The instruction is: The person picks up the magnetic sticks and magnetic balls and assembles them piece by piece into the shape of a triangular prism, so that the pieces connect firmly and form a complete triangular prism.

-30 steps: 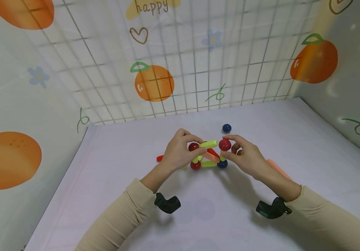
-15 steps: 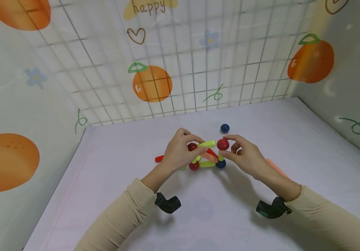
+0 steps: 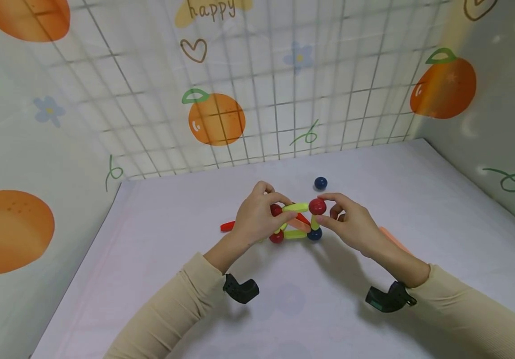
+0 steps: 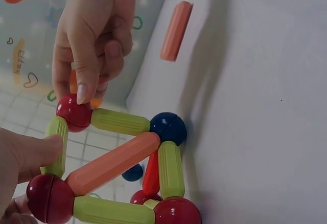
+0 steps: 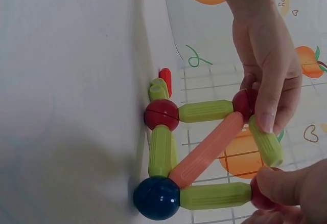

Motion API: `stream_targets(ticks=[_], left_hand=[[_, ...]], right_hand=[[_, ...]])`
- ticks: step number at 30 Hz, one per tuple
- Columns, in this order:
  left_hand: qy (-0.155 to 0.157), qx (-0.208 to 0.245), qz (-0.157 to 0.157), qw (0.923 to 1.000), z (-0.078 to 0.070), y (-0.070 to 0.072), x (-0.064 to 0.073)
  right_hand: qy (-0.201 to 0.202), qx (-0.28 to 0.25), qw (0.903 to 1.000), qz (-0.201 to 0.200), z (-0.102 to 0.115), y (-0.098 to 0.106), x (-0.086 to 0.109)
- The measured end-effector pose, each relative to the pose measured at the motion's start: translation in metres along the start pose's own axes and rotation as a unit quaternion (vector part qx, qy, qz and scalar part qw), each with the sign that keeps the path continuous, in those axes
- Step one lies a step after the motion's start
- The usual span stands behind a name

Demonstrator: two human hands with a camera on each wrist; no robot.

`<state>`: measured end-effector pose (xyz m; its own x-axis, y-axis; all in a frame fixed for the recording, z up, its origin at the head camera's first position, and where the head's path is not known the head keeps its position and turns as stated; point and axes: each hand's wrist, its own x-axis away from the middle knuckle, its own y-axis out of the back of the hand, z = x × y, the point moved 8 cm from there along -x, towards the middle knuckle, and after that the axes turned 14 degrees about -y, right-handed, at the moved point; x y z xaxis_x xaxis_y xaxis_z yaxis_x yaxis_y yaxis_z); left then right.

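Observation:
A frame of ridged toy building rods and balls stands on the table between both hands. My left hand pinches the top yellow-green rod by the upper-left red ball. With thumb and fingers my right hand grips the upper-right red ball, right at that rod's far end. Below this ball an upright yellow-green rod runs down to a blue ball. A salmon rod crosses the frame diagonally. The lower-left red ball joins the bottom yellow-green rod.
Behind the frame lies a loose blue ball. One salmon rod rests on the table, partly hidden by the right forearm. A red rod sticks out left of the left hand. A printed curtain hangs behind the table.
The left hand has turned the top yellow-green rod slightly, so its end lies more level and closer to the upper-right red ball. The right hand keeps its hold on that ball.

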<state>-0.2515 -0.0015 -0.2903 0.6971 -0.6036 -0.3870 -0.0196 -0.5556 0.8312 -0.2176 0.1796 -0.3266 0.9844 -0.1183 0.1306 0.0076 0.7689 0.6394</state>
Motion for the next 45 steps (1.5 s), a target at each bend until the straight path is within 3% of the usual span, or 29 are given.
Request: stream_targets(ticks=[10,21,28,34,40,45], left_hand=[[-0.008,-0.049,0.01,0.9987,-0.004,0.001,-0.002],[-0.003,0.001,-0.002,1.0,0.009,0.01,0.012],[0.024,0.053,0.02,0.9981,0.027,0.011,0.022],[0.04,0.055,0.038,0.9969,0.032,0.011,0.025],[0.071,0.046,0.075,0.9936,0.037,0.005,0.027],[0.077,0.05,0.074,0.9931,0.036,0.005,0.03]], right_hand=[[0.0,-0.003,1.0,0.001,0.001,0.0,0.0],[-0.013,0.006,0.9999,0.007,-0.001,-0.002,0.001],[-0.031,0.054,0.9978,0.02,-0.01,-0.008,-0.001],[-0.03,0.055,0.9978,0.018,-0.011,-0.011,-0.005],[-0.045,0.071,0.9954,0.046,-0.019,-0.019,-0.008],[-0.048,0.083,0.9939,0.053,-0.026,-0.022,-0.009]])
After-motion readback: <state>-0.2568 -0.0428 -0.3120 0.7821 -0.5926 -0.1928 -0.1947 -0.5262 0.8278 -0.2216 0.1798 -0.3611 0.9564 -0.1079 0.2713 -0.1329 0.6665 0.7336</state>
